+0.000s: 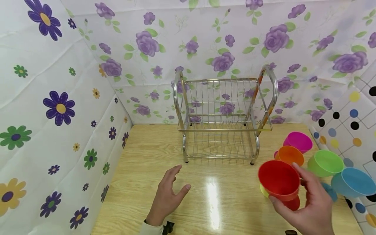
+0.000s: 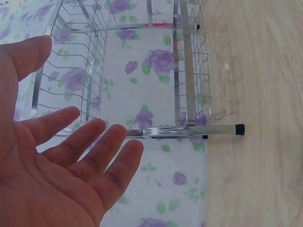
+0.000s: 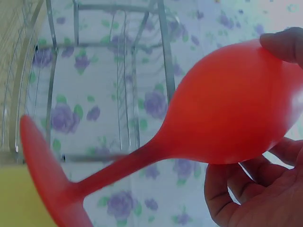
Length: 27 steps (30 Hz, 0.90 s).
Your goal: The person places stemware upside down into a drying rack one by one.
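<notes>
My right hand (image 1: 314,199) grips a red plastic goblet (image 1: 277,181) by its bowl, thumb on one side and fingers on the other. In the right wrist view the red goblet (image 3: 227,104) shows its full bowl, stem and round foot, held tilted. My left hand (image 1: 167,192) hovers over the table in front of a two-tier metal dish rack (image 1: 224,130), holding nothing. The left wrist view shows that left hand (image 2: 61,161) palm up, fingers spread and slightly bent, with the rack (image 2: 189,71) beyond it.
At the right stand more goblets: magenta (image 1: 299,142), orange (image 1: 289,156), green (image 1: 326,163) and blue (image 1: 353,182). A yellow piece (image 1: 263,191) shows partly behind the red goblet. Patterned cloth walls (image 1: 147,42) enclose the wooden table (image 1: 141,153) at back and sides.
</notes>
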Available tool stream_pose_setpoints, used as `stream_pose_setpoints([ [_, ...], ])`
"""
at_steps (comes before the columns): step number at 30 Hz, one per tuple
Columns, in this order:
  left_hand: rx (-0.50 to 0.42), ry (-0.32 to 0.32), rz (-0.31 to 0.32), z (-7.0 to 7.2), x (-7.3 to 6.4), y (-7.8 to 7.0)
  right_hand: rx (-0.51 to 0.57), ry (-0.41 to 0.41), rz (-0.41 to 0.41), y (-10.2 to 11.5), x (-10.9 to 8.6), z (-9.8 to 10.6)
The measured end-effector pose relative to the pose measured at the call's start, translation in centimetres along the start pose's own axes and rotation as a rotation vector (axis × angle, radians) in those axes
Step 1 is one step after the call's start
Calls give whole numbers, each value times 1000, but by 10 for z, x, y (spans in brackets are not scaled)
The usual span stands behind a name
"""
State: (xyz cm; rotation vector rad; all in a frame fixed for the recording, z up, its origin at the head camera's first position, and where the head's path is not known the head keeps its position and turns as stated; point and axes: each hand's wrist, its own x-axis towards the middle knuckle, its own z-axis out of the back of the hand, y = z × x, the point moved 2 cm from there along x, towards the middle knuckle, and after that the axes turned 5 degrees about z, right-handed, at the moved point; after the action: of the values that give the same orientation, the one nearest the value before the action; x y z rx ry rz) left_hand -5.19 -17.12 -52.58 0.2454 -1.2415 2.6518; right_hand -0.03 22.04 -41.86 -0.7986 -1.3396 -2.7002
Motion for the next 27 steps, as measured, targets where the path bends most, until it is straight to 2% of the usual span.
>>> stream_pose_setpoints([
  [4,1,3,-10,2,2,-5,-8,96,181,3,5,-16],
  [6,-1,10,-16,3,2,-8,-13,146,242,4,6,-25],
  [11,-4,24,-67,4,5,-16,-10,274,313,6,7,-47],
  [14,-1,28,-103,3,8,-22,-5,330,383,5,7,-60],
  [19,-15,35,-161,1,11,-34,-60,366,517,5,6,-81],
  [27,-99,81,-228,-8,14,-48,-110,399,606,8,3,-103],
])
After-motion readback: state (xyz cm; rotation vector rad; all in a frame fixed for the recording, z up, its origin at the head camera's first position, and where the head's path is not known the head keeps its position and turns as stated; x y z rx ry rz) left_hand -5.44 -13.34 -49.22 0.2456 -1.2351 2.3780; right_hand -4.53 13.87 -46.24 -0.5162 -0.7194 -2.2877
